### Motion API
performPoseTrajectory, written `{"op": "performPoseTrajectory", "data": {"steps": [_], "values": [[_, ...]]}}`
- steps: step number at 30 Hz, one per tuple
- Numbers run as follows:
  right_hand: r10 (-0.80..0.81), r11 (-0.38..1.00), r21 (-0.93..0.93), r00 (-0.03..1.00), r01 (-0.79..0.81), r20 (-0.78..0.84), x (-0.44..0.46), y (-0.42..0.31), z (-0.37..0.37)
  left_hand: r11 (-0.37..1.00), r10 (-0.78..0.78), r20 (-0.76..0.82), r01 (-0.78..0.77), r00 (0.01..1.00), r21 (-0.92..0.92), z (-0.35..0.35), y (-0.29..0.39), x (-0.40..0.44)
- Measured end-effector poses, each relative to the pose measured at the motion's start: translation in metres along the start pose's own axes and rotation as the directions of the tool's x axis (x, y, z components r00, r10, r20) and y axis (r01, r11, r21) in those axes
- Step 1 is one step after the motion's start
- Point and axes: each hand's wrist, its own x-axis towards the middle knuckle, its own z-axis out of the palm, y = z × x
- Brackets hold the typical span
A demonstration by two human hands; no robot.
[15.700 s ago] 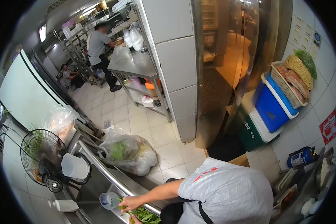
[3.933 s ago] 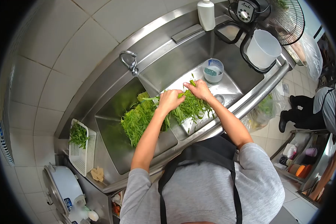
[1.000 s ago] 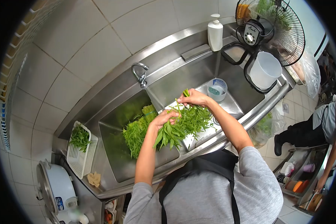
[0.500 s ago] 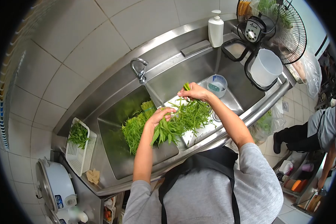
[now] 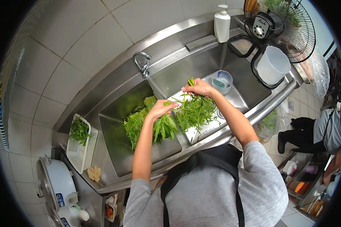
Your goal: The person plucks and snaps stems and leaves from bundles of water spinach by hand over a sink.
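Over the divider of a double steel sink, my left hand [image 5: 160,109] is closed on a few leafy green stems, whose leaves [image 5: 165,128] hang below it. My right hand [image 5: 199,87] pinches a bunch of stems, with the cut ends sticking up above the fingers and the long leaves [image 5: 195,113] hanging into the right basin [image 5: 185,62]. A gap separates the two hands. More greens [image 5: 134,126] lie in the left basin [image 5: 115,151], partly behind my left forearm. A clear tub [image 5: 222,81] stands in the right basin, near my right hand.
A faucet [image 5: 142,64] rises behind the sink. At left are a white basket [image 5: 79,151] with greens and a rice cooker [image 5: 58,181]. A pump bottle [image 5: 222,24], a fan [image 5: 280,30] and a white container [image 5: 272,66] stand at right. Another person [image 5: 322,126] is beyond.
My left hand has moved left and away from my right hand, taking some leafy stems with it. The leaves between the hands have parted. The view has shifted slightly.
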Motion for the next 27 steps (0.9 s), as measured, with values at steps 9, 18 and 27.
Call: {"op": "performPoseTrajectory", "data": {"steps": [9, 18, 27], "values": [[0.206, 0.971, -0.097, 0.97, -0.219, -0.131, 0.02, 0.037, -0.001, 0.957, 0.034, -0.28, 0.05, 0.959, 0.287, 0.006, -0.016, 0.019], [0.361, 0.792, 0.51, 0.931, -0.336, 0.053, 0.026, 0.055, 0.009, 0.892, 0.098, -0.202, 0.004, 0.975, 0.453, 0.061, -0.02, 0.021], [0.115, 0.87, 0.461, 0.981, -0.176, 0.157, 0.009, 0.054, 0.016, 0.997, -0.003, -0.185, 0.018, 0.983, 0.079, 0.048, -0.026, 0.017]]}}
